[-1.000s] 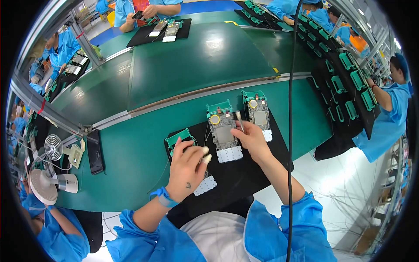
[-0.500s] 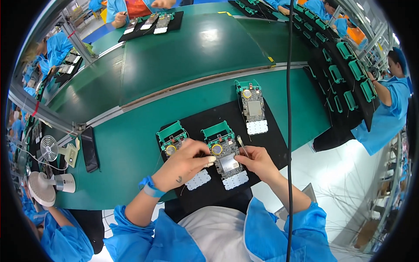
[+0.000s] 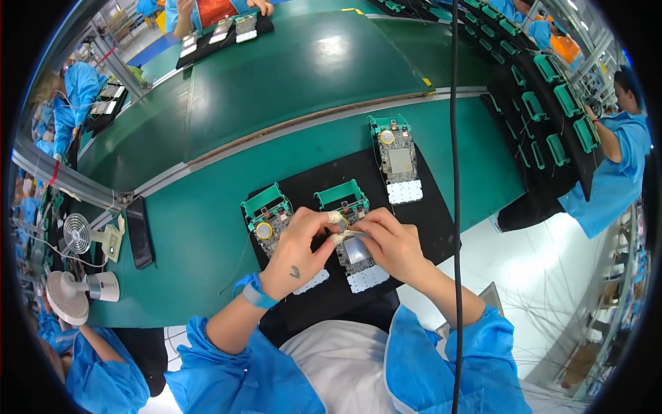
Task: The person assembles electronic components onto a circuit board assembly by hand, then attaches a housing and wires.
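The middle circuit board (image 3: 357, 252), with a green plastic frame (image 3: 343, 192) at its top and a white keypad section (image 3: 367, 278) at its bottom, lies on a black mat. Over its upper part, near a round gold-coloured part (image 3: 344, 224), both hands meet. My left hand (image 3: 301, 238), finger cots on thumb and forefinger, is closed in a pinch; what it pinches is too small to make out. My right hand (image 3: 393, 241) is closed on a slim pair of tweezers (image 3: 357, 234) that points toward the left fingertips. Partly behind my left hand is a second board (image 3: 272, 224).
A third board (image 3: 400, 162) lies at the mat's upper right. A black cable (image 3: 454, 138) hangs down in front. A phone (image 3: 139, 234) and small fans (image 3: 67, 298) stand at left. Racked green frames (image 3: 534, 105) and a co-worker (image 3: 607, 165) are at right.
My right hand has moved left and swung the tweezers from upright to pointing at my left fingertips. My left fingers have shifted up over the middle board.
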A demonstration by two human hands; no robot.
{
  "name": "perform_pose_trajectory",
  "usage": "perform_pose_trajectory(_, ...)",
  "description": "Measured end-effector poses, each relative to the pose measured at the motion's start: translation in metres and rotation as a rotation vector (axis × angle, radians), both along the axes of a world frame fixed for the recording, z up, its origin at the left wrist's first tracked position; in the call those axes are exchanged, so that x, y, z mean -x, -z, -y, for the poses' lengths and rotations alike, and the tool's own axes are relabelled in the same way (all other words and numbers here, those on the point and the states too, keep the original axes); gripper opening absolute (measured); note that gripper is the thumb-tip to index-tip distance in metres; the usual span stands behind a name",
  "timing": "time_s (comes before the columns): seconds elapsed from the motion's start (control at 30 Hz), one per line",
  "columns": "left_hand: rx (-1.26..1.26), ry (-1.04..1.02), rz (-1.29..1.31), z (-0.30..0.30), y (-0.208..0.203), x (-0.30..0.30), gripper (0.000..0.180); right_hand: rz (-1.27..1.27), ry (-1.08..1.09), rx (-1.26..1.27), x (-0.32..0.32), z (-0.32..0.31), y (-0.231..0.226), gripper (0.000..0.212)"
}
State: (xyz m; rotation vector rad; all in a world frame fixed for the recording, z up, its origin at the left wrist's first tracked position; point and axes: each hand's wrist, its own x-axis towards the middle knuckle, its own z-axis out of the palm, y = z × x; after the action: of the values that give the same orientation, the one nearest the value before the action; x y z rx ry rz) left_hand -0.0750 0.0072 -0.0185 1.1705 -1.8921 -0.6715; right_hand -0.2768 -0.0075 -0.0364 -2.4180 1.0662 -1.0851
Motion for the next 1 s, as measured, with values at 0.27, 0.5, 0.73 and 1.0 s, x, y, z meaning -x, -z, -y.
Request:
perform_pose_trajectory(0.27, 0.080, 0.057, 0.105, 0.006, 0.003, 0.002, 0.026, 0.136, 0.080, -0.242, 0.001, -0.006, -0.001, 0.025)
perform_pose_trajectory(0.5, -0.037, 0.055, 0.090, 0.007, -0.004, 0.006, 0.023, 0.004, 0.111, -0.314, 0.016, -0.025, -0.007, 0.034)
perform_pose_trajectory(0.73, -0.075, 0.074, 0.132, 0.008, -0.011, 0.006, 0.024, -0.014, 0.110, -0.286, 0.022, -0.028, -0.001, 0.040)
perform_pose_trajectory(1.0, -0.105, 0.088, 0.151, 0.008, -0.014, 0.006, 0.021, -0.011, 0.091, -0.311, 0.022, -0.033, -0.002, 0.041)
